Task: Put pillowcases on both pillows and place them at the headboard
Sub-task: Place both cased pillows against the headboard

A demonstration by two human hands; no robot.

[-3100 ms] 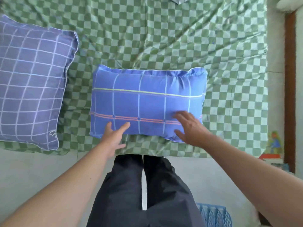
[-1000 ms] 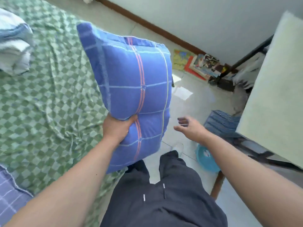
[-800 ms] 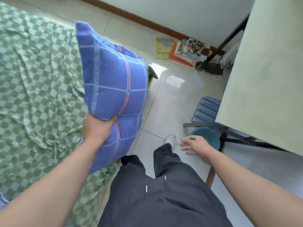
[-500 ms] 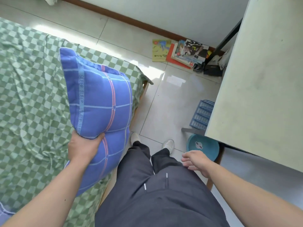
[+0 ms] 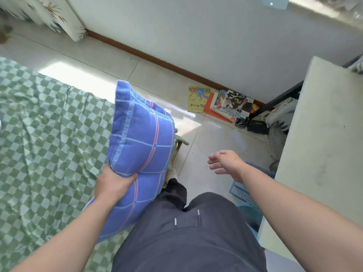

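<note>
Tiled floor (image 5: 212, 138), checked bed (image 5: 39, 134), left grip (image 5: 113, 183) grasping pillow (image 5: 141, 146), right (image 5: 225, 162) released.

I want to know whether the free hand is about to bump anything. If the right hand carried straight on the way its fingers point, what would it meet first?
Probably the blue pillow held by the left hand: the right hand's fingers point that way across bare floor. Depth is unclear, so it might pass in front.

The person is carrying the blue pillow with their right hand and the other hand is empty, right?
Not quite. The head view shows the left hand gripping the blue pillow. The right hand is the empty one, open in the air above the floor.
</note>
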